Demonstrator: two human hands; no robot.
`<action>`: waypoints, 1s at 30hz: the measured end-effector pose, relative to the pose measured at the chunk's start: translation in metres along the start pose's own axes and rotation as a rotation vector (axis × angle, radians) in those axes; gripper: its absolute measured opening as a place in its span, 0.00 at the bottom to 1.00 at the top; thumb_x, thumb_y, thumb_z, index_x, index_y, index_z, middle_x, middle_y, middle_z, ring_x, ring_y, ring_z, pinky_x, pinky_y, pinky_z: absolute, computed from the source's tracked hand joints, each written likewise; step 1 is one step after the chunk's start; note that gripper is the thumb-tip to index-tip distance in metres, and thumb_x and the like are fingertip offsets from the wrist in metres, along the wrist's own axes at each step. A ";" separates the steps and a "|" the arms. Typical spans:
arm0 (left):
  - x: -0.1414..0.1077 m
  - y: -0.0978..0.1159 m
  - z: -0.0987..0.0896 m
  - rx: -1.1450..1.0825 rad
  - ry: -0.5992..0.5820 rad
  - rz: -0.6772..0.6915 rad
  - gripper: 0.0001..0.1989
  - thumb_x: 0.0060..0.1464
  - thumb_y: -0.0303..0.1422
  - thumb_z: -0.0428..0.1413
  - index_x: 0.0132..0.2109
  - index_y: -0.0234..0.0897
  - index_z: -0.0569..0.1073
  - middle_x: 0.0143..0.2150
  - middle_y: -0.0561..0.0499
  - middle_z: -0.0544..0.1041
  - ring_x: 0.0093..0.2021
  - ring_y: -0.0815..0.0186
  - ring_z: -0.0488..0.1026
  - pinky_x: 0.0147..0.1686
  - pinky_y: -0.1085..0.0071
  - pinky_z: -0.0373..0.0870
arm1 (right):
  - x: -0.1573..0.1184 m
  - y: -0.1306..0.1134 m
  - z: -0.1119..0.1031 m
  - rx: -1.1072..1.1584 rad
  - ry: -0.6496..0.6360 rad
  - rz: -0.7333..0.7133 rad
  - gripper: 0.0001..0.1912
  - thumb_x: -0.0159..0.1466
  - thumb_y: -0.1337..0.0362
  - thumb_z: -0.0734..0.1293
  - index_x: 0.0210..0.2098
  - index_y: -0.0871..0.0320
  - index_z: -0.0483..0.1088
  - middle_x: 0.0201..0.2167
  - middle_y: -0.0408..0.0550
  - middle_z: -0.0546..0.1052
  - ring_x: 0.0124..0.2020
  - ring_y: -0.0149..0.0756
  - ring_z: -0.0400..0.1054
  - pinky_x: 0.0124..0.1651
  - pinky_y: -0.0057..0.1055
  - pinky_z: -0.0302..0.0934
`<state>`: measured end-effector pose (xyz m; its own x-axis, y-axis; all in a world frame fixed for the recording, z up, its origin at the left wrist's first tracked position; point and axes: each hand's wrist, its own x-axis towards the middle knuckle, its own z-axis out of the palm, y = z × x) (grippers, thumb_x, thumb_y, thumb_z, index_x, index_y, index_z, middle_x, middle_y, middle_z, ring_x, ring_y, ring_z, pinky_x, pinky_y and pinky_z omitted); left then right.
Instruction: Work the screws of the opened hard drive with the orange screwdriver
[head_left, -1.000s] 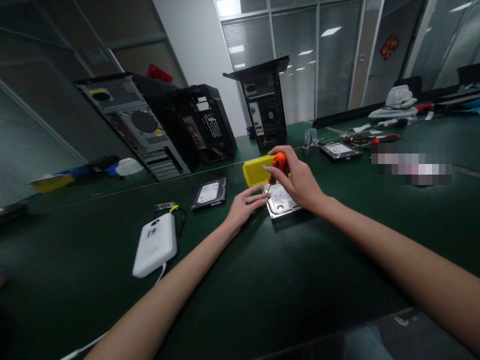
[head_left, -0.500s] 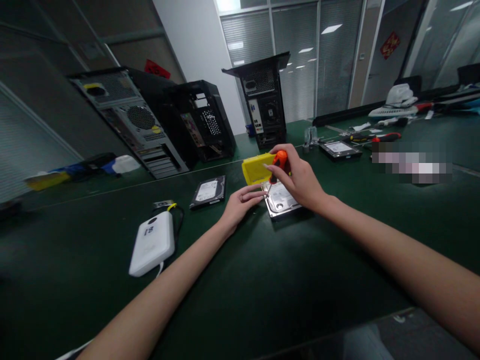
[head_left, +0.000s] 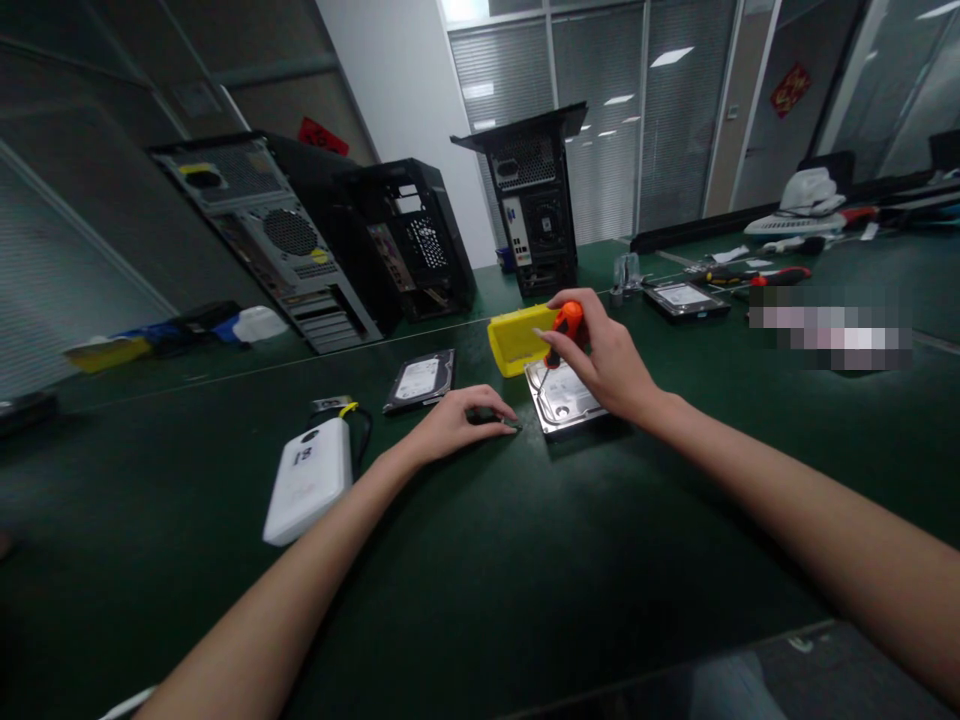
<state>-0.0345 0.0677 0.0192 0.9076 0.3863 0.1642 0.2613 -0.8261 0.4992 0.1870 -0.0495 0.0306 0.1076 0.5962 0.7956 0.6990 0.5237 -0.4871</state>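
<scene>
A silver hard drive (head_left: 564, 405) lies on the green table, in front of an open yellow case (head_left: 517, 335). My right hand (head_left: 616, 360) is wrapped round the orange-and-black handle of a screwdriver (head_left: 568, 320), whose shaft slants down to the drive's left part. Whether its tip sits in a screw is too small to tell. Just left of the drive, my left hand (head_left: 465, 420) rests low on the table, thumb and fingertips brought together in a pinch. Anything between those fingertips is too small to make out. A second hard drive (head_left: 420, 380) with a white label lies behind the left hand.
Three computer cases stand at the back: a large one (head_left: 292, 235), an opened black one (head_left: 420, 245) and another (head_left: 536, 210). A white power bank (head_left: 309, 480) lies by my left forearm. Another hard drive (head_left: 684, 298) and pliers (head_left: 780, 276) lie at the right.
My left hand has moved off the hard drive's left edge, leftward and nearer to me, and its fingers now pinch at the table. The right hand keeps the screwdriver over the drive.
</scene>
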 end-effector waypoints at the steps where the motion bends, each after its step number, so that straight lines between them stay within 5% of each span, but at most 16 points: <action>1: 0.000 0.002 0.001 0.039 0.000 0.025 0.11 0.54 0.39 0.58 0.42 0.42 0.80 0.40 0.48 0.75 0.42 0.62 0.72 0.43 0.67 0.67 | 0.000 0.000 0.000 -0.005 0.005 -0.002 0.16 0.65 0.54 0.60 0.50 0.54 0.59 0.35 0.47 0.70 0.29 0.32 0.65 0.35 0.32 0.62; 9: 0.002 0.016 0.009 0.429 0.016 0.160 0.11 0.59 0.37 0.53 0.42 0.44 0.79 0.40 0.48 0.75 0.40 0.62 0.71 0.42 0.65 0.64 | 0.001 0.002 0.000 -0.003 0.022 0.001 0.17 0.65 0.54 0.60 0.50 0.54 0.58 0.38 0.48 0.71 0.30 0.33 0.67 0.36 0.33 0.62; 14: 0.005 0.018 0.018 0.261 0.210 0.002 0.10 0.59 0.37 0.53 0.40 0.41 0.79 0.40 0.48 0.75 0.40 0.62 0.71 0.42 0.66 0.66 | 0.002 0.005 0.000 -0.005 0.090 -0.011 0.16 0.65 0.54 0.61 0.50 0.53 0.59 0.39 0.48 0.71 0.33 0.35 0.68 0.38 0.34 0.63; 23: 0.004 0.008 0.007 0.026 0.021 0.001 0.10 0.57 0.39 0.56 0.43 0.42 0.79 0.42 0.49 0.74 0.43 0.62 0.71 0.43 0.67 0.67 | 0.002 0.005 0.000 0.023 0.049 0.009 0.16 0.65 0.54 0.60 0.50 0.53 0.58 0.41 0.49 0.72 0.35 0.35 0.69 0.39 0.35 0.64; 30: 0.003 0.014 0.015 0.155 0.062 0.072 0.10 0.59 0.36 0.54 0.41 0.41 0.78 0.40 0.49 0.72 0.41 0.63 0.71 0.44 0.67 0.67 | 0.002 0.004 -0.001 0.008 0.029 0.034 0.17 0.65 0.53 0.60 0.50 0.54 0.58 0.41 0.50 0.71 0.33 0.34 0.68 0.38 0.34 0.64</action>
<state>-0.0235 0.0512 0.0134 0.9052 0.3442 0.2494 0.2480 -0.9042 0.3477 0.1904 -0.0469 0.0304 0.1513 0.5960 0.7886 0.6890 0.5084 -0.5165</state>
